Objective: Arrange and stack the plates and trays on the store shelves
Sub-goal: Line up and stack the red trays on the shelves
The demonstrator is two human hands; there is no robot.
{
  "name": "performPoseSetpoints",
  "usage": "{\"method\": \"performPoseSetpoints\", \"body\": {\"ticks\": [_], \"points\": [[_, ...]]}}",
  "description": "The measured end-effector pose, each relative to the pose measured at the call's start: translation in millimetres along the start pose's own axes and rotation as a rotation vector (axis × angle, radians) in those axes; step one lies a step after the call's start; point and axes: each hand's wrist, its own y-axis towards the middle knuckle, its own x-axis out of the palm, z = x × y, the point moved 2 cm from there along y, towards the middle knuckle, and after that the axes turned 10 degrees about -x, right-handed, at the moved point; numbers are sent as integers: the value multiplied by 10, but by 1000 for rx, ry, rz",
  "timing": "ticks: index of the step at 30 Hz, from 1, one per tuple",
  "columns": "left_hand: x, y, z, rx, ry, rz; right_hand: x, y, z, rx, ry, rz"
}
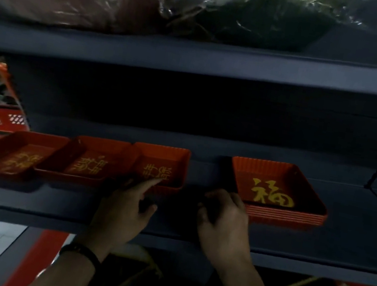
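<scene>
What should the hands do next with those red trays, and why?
Probably the left hand should grip the single tray its finger reaches and carry it to the stack on the right. That tray lies loose in a row of three, while the right hand sits beside the stack, fingers curled.

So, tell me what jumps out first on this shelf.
The stack of red trays with a big gold character, right on the middle shelf, the right hand beside it. Left of it, a row of three overlapping red trays, the forefinger of the left hand at the nearest rim.
</scene>
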Motion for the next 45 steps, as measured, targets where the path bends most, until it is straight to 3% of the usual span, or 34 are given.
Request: {"method": "performPoseSetpoints", "body": {"ticks": [9, 27, 31, 37, 40, 45], "points": [[82, 62, -107, -62, 145, -68, 383, 112, 53, 35, -36, -162], [-405, -262, -568, -20, -145, -347, 253, -73, 240, -29, -59, -184], [-457, -340, -541, -16, -68, -251, 288, -67, 294, -125, -140, -237], [-397, -488, -454, 62, 32, -173, 234, -92, 342, -176, -128, -183], [-419, -559, -426, 31, -42, -154, 178, -139, 261, -209, -94, -139], [-529, -649, -305, -4, -251, 114, 43, -182, 101, -267, -28, -28]]}}
